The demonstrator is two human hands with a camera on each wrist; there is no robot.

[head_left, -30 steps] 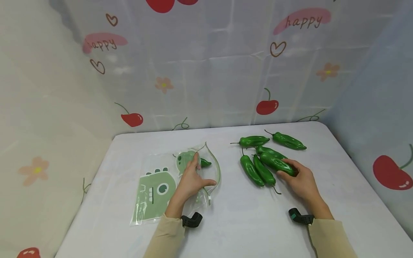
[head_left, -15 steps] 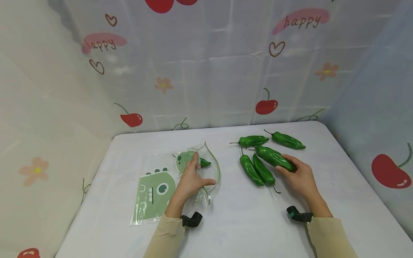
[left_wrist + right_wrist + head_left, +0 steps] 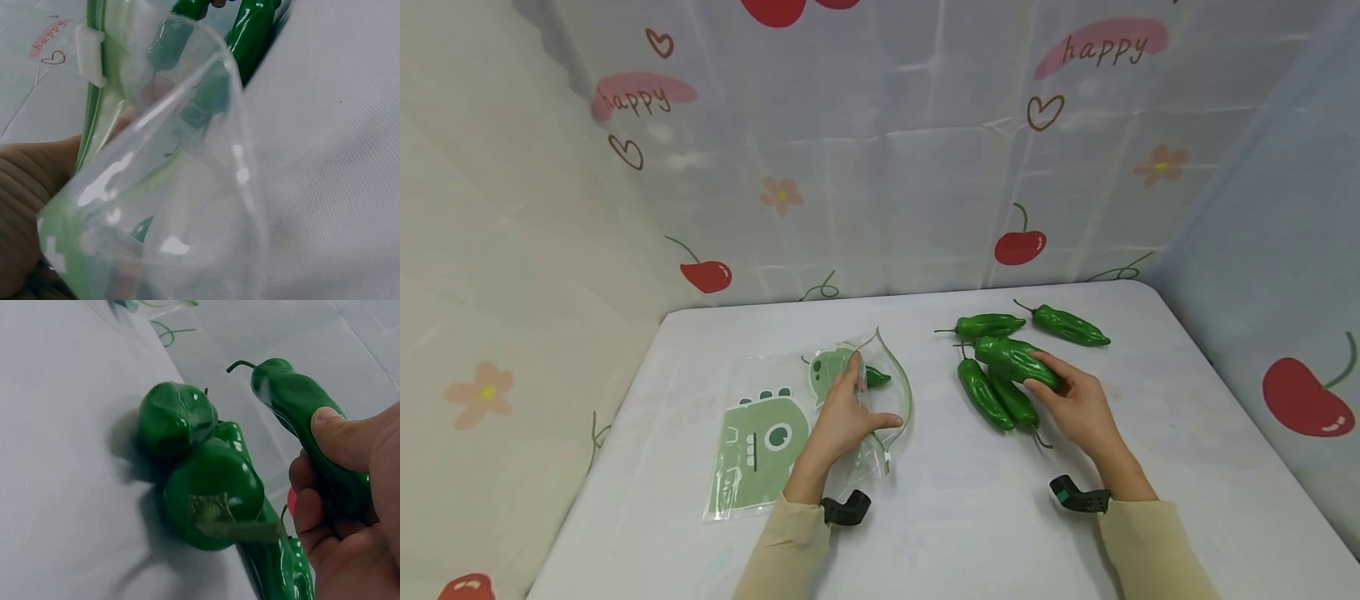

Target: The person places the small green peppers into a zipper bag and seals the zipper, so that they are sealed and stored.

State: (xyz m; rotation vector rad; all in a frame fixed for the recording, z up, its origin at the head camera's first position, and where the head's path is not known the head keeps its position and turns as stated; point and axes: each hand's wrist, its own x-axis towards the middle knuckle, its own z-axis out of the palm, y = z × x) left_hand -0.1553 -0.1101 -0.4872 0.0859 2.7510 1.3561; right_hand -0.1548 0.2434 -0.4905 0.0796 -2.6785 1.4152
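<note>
My left hand [image 3: 842, 421] rests at the mouth of a clear zip bag [image 3: 763, 454] with a green cartoon print, index finger and thumb stretched apart along its opening. Part of a green pepper [image 3: 877, 378] shows inside the bag. In the left wrist view, the clear plastic and a white zip slider [image 3: 91, 55] stand near the hand. My right hand [image 3: 1078, 404] grips a long green pepper [image 3: 1011, 358] by its tip end, thumb on one side, stem pointing left. The right wrist view shows this pepper [image 3: 294, 394] raised above others.
Two green peppers lie just below the held one, including a front-left pepper [image 3: 983, 396]. Behind are a back-left pepper [image 3: 992, 326] and a back-right pepper [image 3: 1070, 326]. A white cloth [image 3: 955, 533] covers the table; a printed curtain [image 3: 887, 192] encloses it.
My right hand has lifted its pepper and carried it left, over the front peppers. My left hand and the bag have stayed in place.
</note>
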